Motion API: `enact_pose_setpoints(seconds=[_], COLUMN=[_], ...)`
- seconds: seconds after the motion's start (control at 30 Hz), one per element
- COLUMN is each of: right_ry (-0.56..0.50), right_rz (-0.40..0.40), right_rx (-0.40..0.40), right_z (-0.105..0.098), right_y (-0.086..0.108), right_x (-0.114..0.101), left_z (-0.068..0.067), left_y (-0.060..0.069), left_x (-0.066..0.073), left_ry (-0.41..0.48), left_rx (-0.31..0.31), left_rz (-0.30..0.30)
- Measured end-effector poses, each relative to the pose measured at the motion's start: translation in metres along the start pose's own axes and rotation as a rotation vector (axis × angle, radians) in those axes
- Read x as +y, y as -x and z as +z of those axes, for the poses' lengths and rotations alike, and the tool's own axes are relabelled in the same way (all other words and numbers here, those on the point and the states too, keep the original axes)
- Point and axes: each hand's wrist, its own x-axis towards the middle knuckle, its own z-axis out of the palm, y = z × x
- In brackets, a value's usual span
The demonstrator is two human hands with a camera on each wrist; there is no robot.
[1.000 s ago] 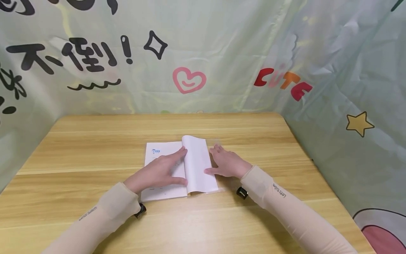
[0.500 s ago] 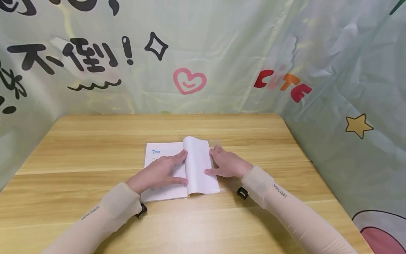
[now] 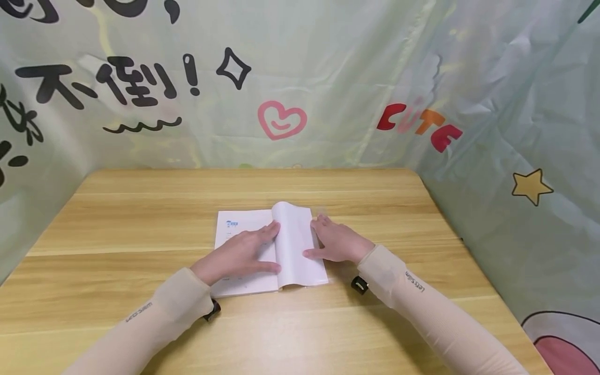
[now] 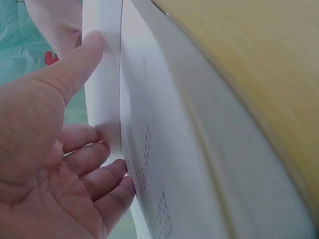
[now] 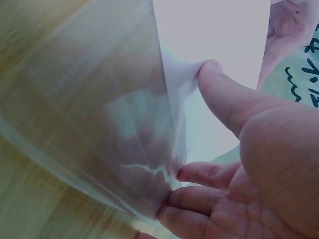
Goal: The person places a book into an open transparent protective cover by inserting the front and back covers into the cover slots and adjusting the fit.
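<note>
A thin white booklet [image 3: 244, 219] lies spread on the table in the head view, with print on its left page. Its plain white cover [image 3: 295, 250] curves up along the spine and lies out to the right. My left hand [image 3: 241, 252] presses along the base of that curve with thumb and fingertips spread. At the cover's right edge, my right hand [image 3: 339, 242] touches it with the thumb, the fingers extended. The right wrist view shows a clear plastic book cover [image 5: 94, 109] past the white edge, and the fingertips touch it. The left wrist view shows the printed page [image 4: 159, 149] close up.
The wooden table [image 3: 164, 192] extends around the booklet on every side. Behind it and along the right hangs a pale green printed cloth [image 3: 337, 67]. Both forearms wear beige sleeves, with a small black device [image 3: 359, 285] under the right wrist.
The white cover has shifted slightly right, its right edge moving farther over the clear plastic. My left hand has moved a little right with it. My right hand has stayed nearly in place.
</note>
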Motion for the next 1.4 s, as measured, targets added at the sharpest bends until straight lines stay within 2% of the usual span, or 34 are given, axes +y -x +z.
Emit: enact_pose_setpoints(seconds=[0.83,1.4], right_ry=[0.040,0.038], right_rz=[-0.002,0.047], right_rx=[0.013,0.000], right_z=[0.003,0.002], right_y=[-0.002,-0.003], right_x=[0.002,-0.002], left_z=[0.005,0.005], left_y=[-0.008,-0.009], left_x=[0.006,0.012], left_ry=[-0.057,-0.067], left_rx=[-0.037,-0.050], left_rz=[0.004,-0.010])
